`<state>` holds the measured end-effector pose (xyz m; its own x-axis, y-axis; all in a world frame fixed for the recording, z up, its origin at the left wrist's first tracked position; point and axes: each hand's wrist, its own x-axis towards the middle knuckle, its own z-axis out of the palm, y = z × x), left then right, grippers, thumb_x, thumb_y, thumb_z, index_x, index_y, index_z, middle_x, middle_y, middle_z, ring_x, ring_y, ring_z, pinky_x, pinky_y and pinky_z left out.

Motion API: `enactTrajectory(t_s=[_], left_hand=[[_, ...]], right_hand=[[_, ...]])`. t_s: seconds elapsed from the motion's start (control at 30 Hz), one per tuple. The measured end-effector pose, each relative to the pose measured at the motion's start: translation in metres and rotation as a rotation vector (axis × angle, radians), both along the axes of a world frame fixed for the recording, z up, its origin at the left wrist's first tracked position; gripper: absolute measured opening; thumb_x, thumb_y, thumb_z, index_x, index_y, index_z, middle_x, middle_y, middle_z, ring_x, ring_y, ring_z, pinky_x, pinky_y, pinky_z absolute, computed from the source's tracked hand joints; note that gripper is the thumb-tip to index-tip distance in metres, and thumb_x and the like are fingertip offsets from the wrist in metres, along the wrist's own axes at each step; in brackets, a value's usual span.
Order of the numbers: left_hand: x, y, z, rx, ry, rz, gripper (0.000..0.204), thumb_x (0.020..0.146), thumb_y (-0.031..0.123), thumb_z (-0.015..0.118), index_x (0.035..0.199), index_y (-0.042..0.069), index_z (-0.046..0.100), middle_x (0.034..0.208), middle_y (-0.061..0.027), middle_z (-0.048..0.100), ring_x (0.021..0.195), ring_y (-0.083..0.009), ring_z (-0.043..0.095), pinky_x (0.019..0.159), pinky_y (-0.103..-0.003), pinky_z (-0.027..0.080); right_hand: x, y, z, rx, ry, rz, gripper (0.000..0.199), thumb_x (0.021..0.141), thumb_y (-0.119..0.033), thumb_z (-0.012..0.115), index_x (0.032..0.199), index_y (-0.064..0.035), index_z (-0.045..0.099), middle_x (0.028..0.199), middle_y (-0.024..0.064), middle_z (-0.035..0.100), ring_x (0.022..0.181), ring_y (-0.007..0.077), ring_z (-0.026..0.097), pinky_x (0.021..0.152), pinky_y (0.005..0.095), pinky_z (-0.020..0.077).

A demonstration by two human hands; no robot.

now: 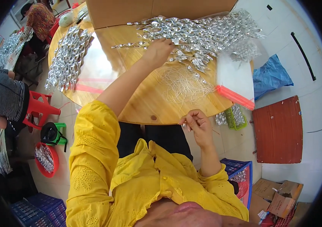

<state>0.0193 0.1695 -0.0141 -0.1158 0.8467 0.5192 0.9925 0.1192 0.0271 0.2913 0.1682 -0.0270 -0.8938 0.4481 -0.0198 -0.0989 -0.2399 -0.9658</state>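
Observation:
I sit at a round wooden table (138, 109) in a yellow blouse. My left hand (158, 51) reaches far across it and closes on a silver foil twist from a big loose pile of silver foil pieces (202, 34). My right hand (197, 125) hovers at the table's near edge, fingers pinched around a thin pale string. A tangle of white strings (183, 87) lies on the wood between my two hands.
A second heap of silver pieces (68, 56) lies at the table's left. A cardboard box (130, 11) stands at the far edge. A person in stripes sits on a red stool (39, 109). Red basin (47, 159), green basket (236, 117), blue crates (240, 170), blue bag (270, 75).

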Motion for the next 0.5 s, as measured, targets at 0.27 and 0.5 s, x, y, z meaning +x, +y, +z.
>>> enactTrajectory(t_s=[0.27,0.5], left_hand=[[0.059,-0.115,0.038,0.279,-0.229,0.1,0.019,0.066,-0.001,0.051,0.084,0.003,0.057,0.087,-0.0091,0.055,0.081,-0.0248,0.052,0.069,-0.033,0.042],[0.146,-0.234,-0.007,0.186,-0.743,0.233,0.014,0.066,-0.005,0.057,0.079,0.001,0.057,0.08,-0.0106,0.057,0.067,-0.0239,0.055,0.057,-0.028,0.043]], right_hand=[[0.01,0.027,0.021,0.225,0.299,-0.381,0.005,0.081,-0.008,0.047,0.084,-0.0052,0.045,0.094,0.0098,0.048,0.064,0.0066,0.039,0.057,0.0174,0.0318],[-0.032,-0.003,0.034,0.601,0.399,-0.26,0.007,0.081,-0.007,0.048,0.084,-0.0029,0.043,0.095,0.0119,0.05,0.066,0.0078,0.041,0.064,0.0187,0.0349]])
